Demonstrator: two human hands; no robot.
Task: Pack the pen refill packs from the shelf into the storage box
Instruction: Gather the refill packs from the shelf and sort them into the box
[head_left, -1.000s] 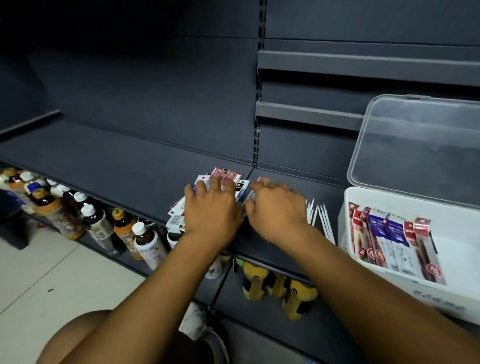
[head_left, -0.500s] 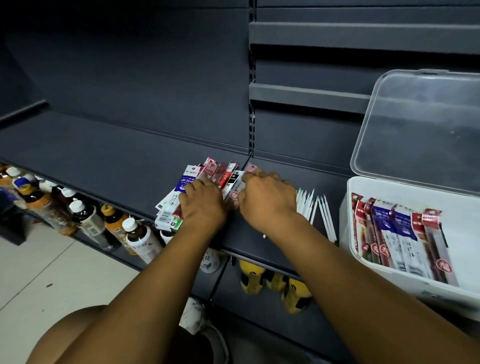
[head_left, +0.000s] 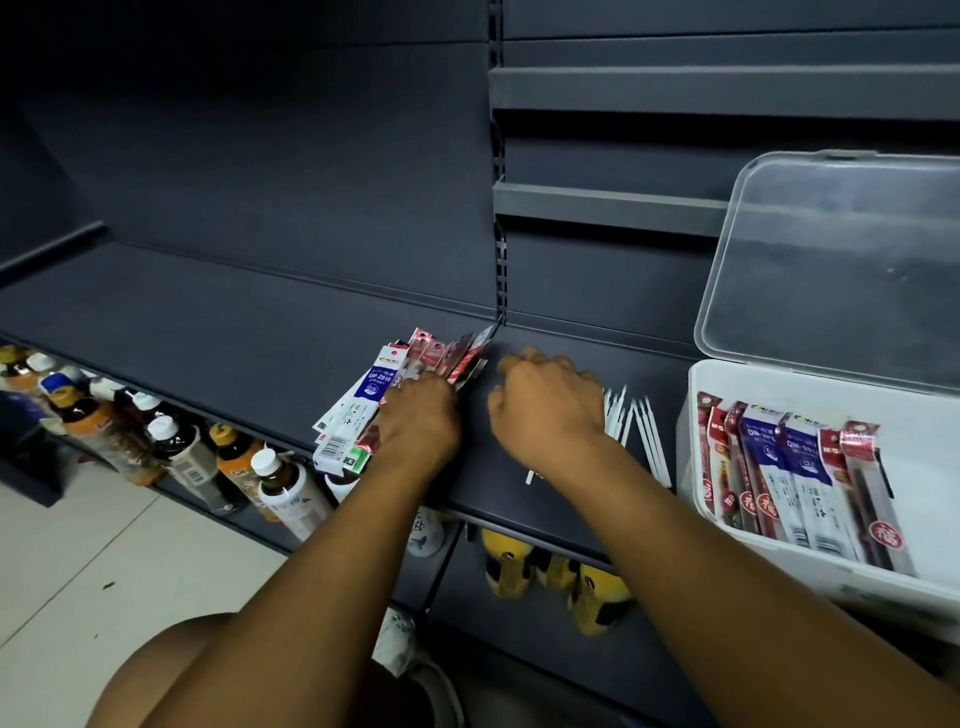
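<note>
2 hands are down on the dark shelf (head_left: 218, 332): your left hand (head_left: 421, 421) lies over a fanned stack of pen refill packs (head_left: 384, 395), fingers curled onto them, though you cannot tell from here whether it has closed on them or only presses them flat. Your right hand (head_left: 545, 405) is loosely curled just beside that stack with nothing visibly in it, near the loose white refills (head_left: 641, 431). The white storage box (head_left: 696, 431) sits to the right, its clear lid (head_left: 831, 270) propped open and a row of packs (head_left: 795, 478) already standing inside. The stack's near end overhangs the shelf edge above the bottles (head_left: 182, 452), so a partial grab could spill slick packs to the floor; a careless sweep could also scatter the loose refills.
</note>
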